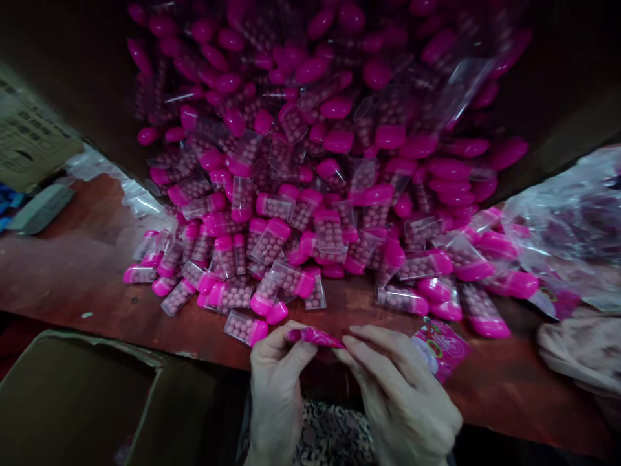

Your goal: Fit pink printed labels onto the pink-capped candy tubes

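Near the table's front edge, both my hands are closed on a small pink printed wrapper [317, 337]. My left hand [279, 372] pinches its left end between thumb and fingers. At its right end are the fingertips of my right hand [400, 382]; whether anything sits inside the wrapper, I cannot tell. Just right of my right hand lies another pink printed wrapper [444, 349], flat on the table. A clear candy box with a pink cap [245, 328] rests close to my left hand, full of small pink balls. Behind it rises a large heap of such candy boxes [291, 220].
The heap spills from a dark, open container onto the reddish table [184, 333]. Crumpled clear plastic [572, 213] and a pale cloth [582, 349] lie at right. A printed carton [32, 139] stands at far left. Below the table edge is an open cardboard box [152, 395].
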Available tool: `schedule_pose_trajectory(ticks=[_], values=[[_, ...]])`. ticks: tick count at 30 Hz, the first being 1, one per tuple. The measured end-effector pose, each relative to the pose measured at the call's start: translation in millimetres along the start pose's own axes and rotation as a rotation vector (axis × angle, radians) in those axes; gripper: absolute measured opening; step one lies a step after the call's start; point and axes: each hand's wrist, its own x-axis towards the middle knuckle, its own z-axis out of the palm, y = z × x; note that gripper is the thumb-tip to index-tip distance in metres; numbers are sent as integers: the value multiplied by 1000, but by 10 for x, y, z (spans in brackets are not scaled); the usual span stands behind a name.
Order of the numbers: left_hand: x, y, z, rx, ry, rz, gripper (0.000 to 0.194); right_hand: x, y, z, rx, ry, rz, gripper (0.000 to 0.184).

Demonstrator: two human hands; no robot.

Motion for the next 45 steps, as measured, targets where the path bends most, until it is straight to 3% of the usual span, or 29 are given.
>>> schedule_pose_trajectory(ticks=[4,7,9,12,16,19,22,27,29,33,37,40,42,45], values=[[57,65,-95,-94,185,19,18,83,-35,78,124,-98,50,13],[115,153,-189,-191,314,18,27,206,-32,184,100,-61,119,7],[138,220,-250,-214,340,19,31,285,-14,314,4,-64,54,9],[156,297,-304,-215,353,54,31,352,29,566,-187,-183,-66,20],[238,326,-323,-208,312,79,31,319,100,729,-332,-241,-93,26],[343,325,-366,-221,260,66,30,248,165,570,-274,-186,-82,29],[420,342,-424,-254,251,60,31,192,265,250,-222,-175,-83,32],[406,352,-430,-281,274,18,35,125,488,-172,-376,-408,-258,42],[360,323,-395,-270,246,2,35,87,514,-204,-430,-400,-277,46],[264,239,-297,-252,192,-69,33,4,414,-34,-448,-200,-171,33],[223,209,-179,-315,247,-76,31,-12,326,204,-374,-27,-95,17],[237,228,-109,-354,283,-70,32,51,338,187,-224,48,-15,13],[255,236,-92,-371,291,-71,34,114,364,74,-123,-8,35,19],[273,214,-107,-368,268,-84,33,191,411,-105,-78,-242,13,30]])
